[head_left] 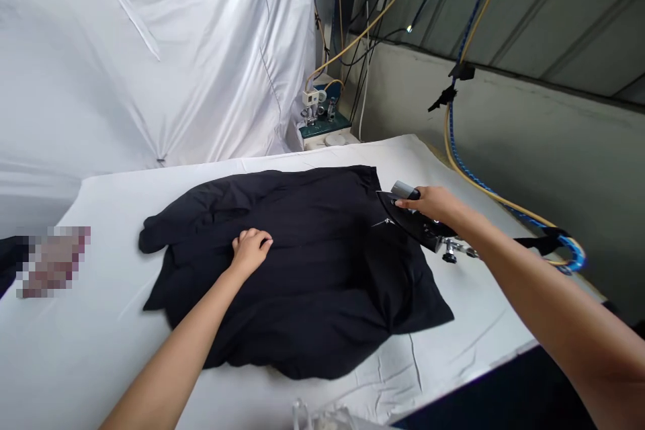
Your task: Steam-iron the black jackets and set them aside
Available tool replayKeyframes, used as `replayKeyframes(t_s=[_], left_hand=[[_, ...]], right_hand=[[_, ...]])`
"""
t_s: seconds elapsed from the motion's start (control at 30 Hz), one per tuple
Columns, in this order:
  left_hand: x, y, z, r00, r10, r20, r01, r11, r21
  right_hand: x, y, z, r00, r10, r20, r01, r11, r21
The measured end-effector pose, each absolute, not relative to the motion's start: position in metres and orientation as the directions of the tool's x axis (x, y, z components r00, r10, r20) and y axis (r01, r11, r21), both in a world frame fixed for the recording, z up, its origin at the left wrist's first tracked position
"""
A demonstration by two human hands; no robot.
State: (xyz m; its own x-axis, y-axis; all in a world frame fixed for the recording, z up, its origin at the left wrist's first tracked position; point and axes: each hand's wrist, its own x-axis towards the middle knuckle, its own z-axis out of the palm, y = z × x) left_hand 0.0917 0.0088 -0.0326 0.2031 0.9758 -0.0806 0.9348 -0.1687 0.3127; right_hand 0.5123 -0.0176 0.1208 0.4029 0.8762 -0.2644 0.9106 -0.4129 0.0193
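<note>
A black garment lies spread flat on a white padded ironing table. My left hand rests on the garment's middle left with its fingers curled under, pressing the cloth down. My right hand is wrapped round the handle of a dark steam iron, which sits on the garment's right edge with its tip pointing left. Blue and yellow hoses run from the iron's rear.
White sheeting hangs behind the table. A small valve unit with cables stands at the back corner by a grey wall. Another dark cloth lies at the far left beside a blurred patch. Something clear shows at the near edge.
</note>
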Motion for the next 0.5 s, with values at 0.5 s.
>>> replayKeyframes(t_s=[0.5], left_hand=[[0.095,-0.042,-0.004,0.679,0.492,-0.546,0.612,0.033,0.790]], right_hand=[[0.585,-0.064,0.050,0.727,0.662,-0.185,0.668,-0.743,-0.034]])
